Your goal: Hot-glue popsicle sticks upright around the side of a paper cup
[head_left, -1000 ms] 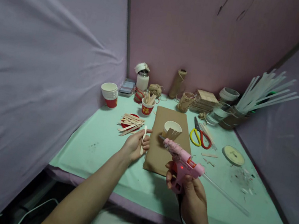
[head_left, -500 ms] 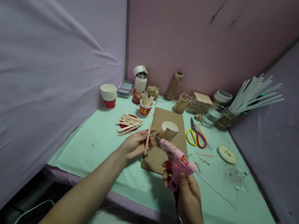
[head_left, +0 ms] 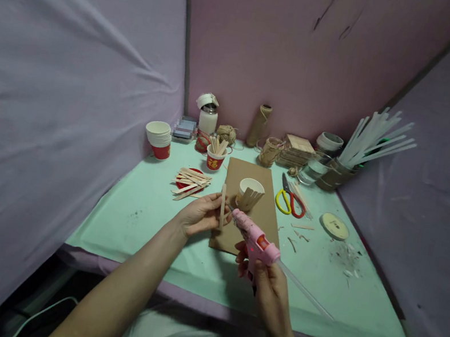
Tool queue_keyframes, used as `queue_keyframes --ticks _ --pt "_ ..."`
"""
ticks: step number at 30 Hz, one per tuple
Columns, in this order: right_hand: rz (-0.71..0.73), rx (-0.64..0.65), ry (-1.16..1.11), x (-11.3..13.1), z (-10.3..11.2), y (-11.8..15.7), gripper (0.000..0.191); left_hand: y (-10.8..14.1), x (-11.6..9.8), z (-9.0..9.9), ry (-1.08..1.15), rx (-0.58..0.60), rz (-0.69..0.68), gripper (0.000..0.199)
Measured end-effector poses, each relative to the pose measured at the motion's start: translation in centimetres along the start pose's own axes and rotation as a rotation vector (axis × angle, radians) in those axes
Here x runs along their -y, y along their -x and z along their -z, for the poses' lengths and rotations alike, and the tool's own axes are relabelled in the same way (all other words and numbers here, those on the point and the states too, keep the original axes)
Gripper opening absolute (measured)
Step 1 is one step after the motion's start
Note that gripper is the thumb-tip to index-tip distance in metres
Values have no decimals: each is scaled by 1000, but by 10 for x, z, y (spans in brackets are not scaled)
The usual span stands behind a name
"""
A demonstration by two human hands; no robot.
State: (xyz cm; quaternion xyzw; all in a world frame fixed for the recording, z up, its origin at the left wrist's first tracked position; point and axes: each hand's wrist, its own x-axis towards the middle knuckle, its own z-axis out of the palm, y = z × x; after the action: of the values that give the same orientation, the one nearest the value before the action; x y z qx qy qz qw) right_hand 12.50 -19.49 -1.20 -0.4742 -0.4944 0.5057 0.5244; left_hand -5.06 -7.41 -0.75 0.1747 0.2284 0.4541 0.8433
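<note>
Between the fingers of my left hand (head_left: pixel 203 214) a wooden craft stick (head_left: pixel 223 204) stands nearly upright. My right hand (head_left: pixel 267 286) is wrapped round the grip of a pink hot glue gun (head_left: pixel 254 238), and a long clear glue stick (head_left: pixel 307 292) sticks out of its back end. The gun's nozzle is at the stick's right side; whether it touches I cannot tell. Just beyond the nozzle, a paper cup (head_left: pixel 252 186) with several craft sticks (head_left: pixel 251 199) fixed on its near side stands on a sheet of brown cardboard (head_left: pixel 251 167).
Loose craft sticks (head_left: pixel 193 181) lie on a red plate at left, near a red cup of sticks (head_left: pixel 214 161) and stacked paper cups (head_left: pixel 159 139). Scissors (head_left: pixel 290 198) and a round lid (head_left: pixel 335 226) lie at right. Twine, wood squares and a pot of glue sticks (head_left: pixel 376 138) line the back.
The glue gun has moved left, bringing its nozzle close to the craft stick. My left hand keeps its hold, and the stick tilts slightly more. The whole view has shifted a little.
</note>
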Motion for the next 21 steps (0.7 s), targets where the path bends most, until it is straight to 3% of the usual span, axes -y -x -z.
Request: queue_keyframes --ticks 4,21 --pt "24 -31 63 0 -2 3 47 3 -1 -1 -16 42 6 11" --pt "75 -81 86 1 -5 5 45 9 -2 -4 -110 16 52 16"
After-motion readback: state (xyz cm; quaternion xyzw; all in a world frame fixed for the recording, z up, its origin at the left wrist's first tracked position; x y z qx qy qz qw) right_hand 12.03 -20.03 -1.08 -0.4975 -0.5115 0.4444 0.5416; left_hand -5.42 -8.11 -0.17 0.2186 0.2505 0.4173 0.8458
